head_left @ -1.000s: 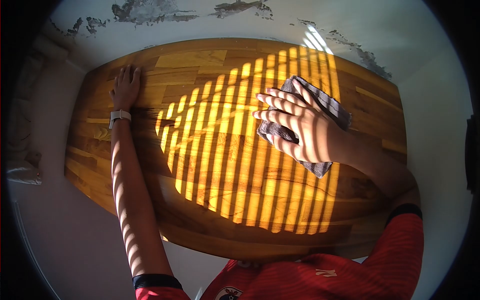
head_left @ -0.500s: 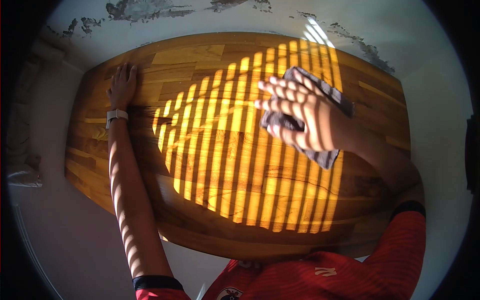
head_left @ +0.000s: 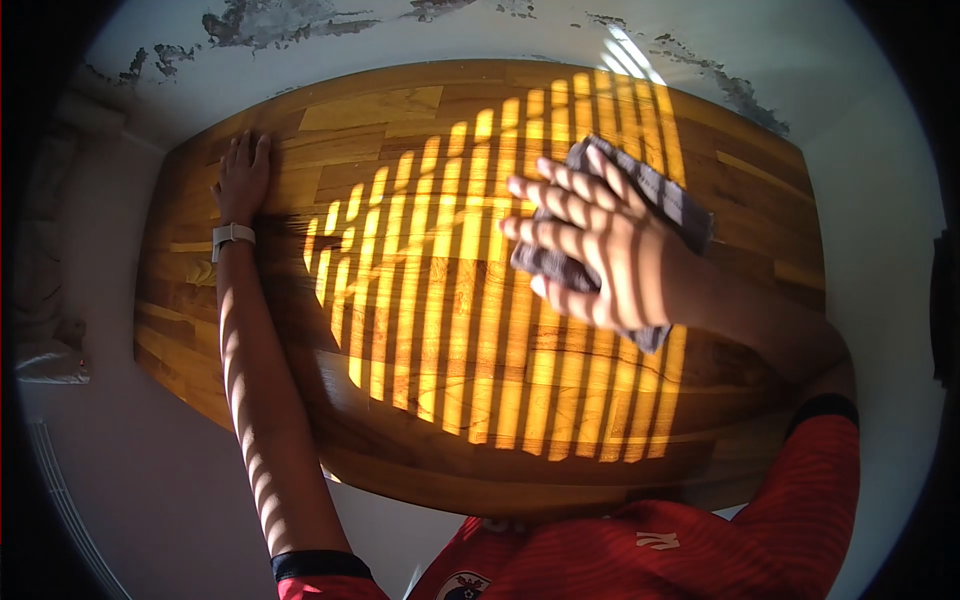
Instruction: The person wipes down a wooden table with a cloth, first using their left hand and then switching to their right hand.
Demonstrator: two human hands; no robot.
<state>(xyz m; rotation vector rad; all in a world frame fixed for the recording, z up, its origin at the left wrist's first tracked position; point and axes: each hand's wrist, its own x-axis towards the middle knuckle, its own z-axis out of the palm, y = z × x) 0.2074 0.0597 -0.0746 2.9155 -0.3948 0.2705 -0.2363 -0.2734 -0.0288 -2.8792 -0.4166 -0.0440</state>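
Note:
My right hand lies flat on a dark grey cloth, fingers spread and pointing left, pressing it to the wooden tabletop. The cloth shows above the fingers, between the thumb and fingers, and below the palm. What is under the palm is hidden. Near the far left part of the table, my left hand rests palm down with its fingers stretched out. It holds nothing, and a pale watch band circles its wrist.
Beyond the table's far edge stands a pale wall with peeling grey patches. Striped sunlight falls across the tabletop and my right hand. Off the left side, a clear plastic-looking bag sits beside other dim shapes.
My right hand and the cloth have shifted slightly left and toward me, and the fingers are spread a little wider. My left hand stays at the same spot on the table.

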